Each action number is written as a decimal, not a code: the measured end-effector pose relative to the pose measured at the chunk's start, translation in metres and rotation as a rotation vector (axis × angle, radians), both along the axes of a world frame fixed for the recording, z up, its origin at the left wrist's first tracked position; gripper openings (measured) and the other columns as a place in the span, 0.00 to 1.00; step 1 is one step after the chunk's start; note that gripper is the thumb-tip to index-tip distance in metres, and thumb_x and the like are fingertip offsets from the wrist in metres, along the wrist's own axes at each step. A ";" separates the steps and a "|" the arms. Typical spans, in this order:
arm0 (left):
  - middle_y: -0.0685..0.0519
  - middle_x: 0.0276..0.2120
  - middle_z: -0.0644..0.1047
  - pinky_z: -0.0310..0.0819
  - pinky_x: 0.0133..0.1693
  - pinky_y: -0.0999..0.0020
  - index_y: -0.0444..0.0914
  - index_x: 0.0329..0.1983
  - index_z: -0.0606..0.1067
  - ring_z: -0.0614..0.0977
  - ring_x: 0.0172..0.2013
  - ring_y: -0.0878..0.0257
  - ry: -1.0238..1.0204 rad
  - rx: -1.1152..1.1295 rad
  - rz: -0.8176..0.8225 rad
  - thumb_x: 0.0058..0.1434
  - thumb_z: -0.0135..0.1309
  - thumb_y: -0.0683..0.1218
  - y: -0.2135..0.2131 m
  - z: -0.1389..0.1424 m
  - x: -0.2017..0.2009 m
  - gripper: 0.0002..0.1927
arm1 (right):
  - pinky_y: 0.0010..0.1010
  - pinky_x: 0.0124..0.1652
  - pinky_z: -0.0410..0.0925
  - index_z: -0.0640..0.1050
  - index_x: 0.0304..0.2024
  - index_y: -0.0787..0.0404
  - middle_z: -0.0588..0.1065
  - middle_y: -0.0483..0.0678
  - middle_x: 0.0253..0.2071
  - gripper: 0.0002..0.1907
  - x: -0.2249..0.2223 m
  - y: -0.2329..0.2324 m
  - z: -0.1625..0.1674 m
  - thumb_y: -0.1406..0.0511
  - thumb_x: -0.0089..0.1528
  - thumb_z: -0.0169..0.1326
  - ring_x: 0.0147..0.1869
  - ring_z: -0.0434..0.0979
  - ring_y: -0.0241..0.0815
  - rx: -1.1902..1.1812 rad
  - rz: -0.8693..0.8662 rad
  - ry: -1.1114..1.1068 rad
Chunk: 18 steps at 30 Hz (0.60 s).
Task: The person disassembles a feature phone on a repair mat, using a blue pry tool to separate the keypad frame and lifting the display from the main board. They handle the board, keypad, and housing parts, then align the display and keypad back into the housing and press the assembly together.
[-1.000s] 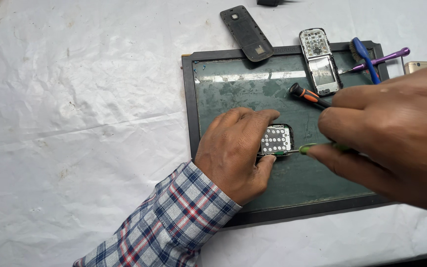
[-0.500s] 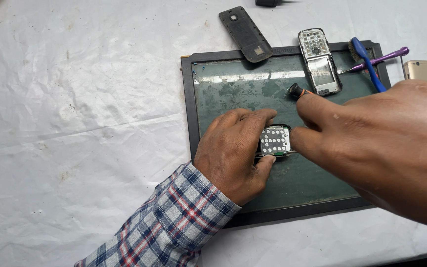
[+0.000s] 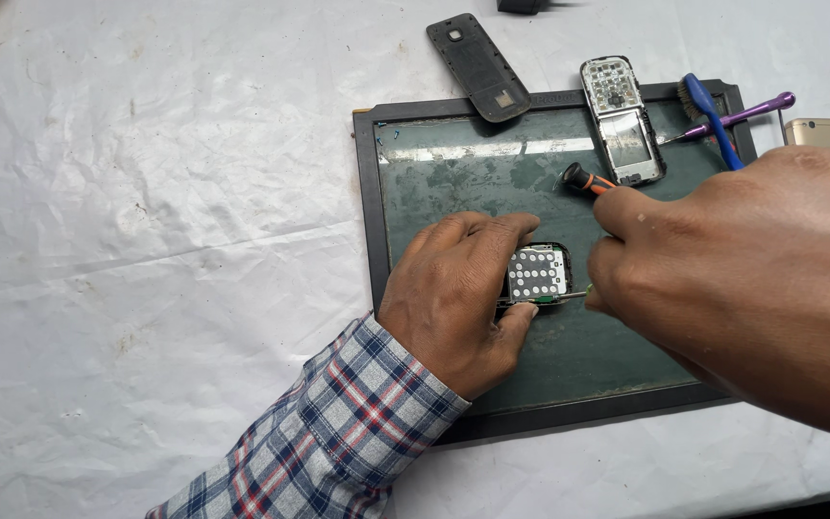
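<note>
White crinkled sheet [image 3: 146, 192] at left, dark glass-topped tray [image 3: 453, 144] on it. Left hand [image 3: 453, 288] clamped around small phone body [image 3: 537, 274], keypad dots up, near tray middle; long axis roughly toward tray's far edge, top end away. Right hand [image 3: 722, 259] pinched on orange-black screwdriver [image 3: 583, 180], tip side-on at phone's lower edge. Risk: tip slipping, gouging board or jabbing left thumb; loose part skating off glass.
</note>
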<state>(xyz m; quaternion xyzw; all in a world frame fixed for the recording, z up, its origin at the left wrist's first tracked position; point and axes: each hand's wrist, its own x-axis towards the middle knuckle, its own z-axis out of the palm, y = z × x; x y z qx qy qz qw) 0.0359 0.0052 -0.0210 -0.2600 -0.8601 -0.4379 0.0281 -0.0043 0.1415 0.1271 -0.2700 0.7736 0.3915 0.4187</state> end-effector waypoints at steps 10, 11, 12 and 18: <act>0.41 0.50 0.78 0.66 0.62 0.49 0.34 0.61 0.69 0.77 0.57 0.47 -0.004 0.005 0.000 0.50 0.66 0.42 -0.002 0.000 0.000 0.34 | 0.30 0.31 0.78 0.68 0.54 0.62 0.67 0.50 0.52 0.17 0.001 -0.006 0.003 0.68 0.63 0.51 0.35 0.83 0.40 -0.015 0.047 -0.021; 0.41 0.50 0.79 0.66 0.62 0.49 0.34 0.61 0.69 0.77 0.57 0.46 -0.005 0.004 0.000 0.50 0.66 0.42 -0.002 0.000 0.000 0.34 | 0.29 0.31 0.78 0.67 0.54 0.62 0.67 0.51 0.52 0.17 0.000 -0.007 0.003 0.68 0.64 0.51 0.35 0.83 0.40 -0.003 0.039 -0.024; 0.41 0.50 0.78 0.66 0.62 0.49 0.34 0.61 0.69 0.77 0.57 0.46 -0.004 0.002 -0.001 0.50 0.66 0.42 -0.002 0.000 0.000 0.34 | 0.29 0.32 0.78 0.68 0.54 0.63 0.67 0.52 0.52 0.15 0.000 -0.008 0.003 0.68 0.64 0.50 0.35 0.83 0.40 0.009 0.037 -0.029; 0.41 0.50 0.78 0.65 0.63 0.48 0.34 0.61 0.69 0.77 0.57 0.47 -0.023 -0.016 -0.004 0.50 0.67 0.42 -0.002 -0.001 0.000 0.34 | 0.29 0.31 0.78 0.72 0.50 0.65 0.67 0.60 0.53 0.12 -0.002 -0.007 -0.001 0.67 0.65 0.51 0.35 0.83 0.42 0.025 0.069 -0.049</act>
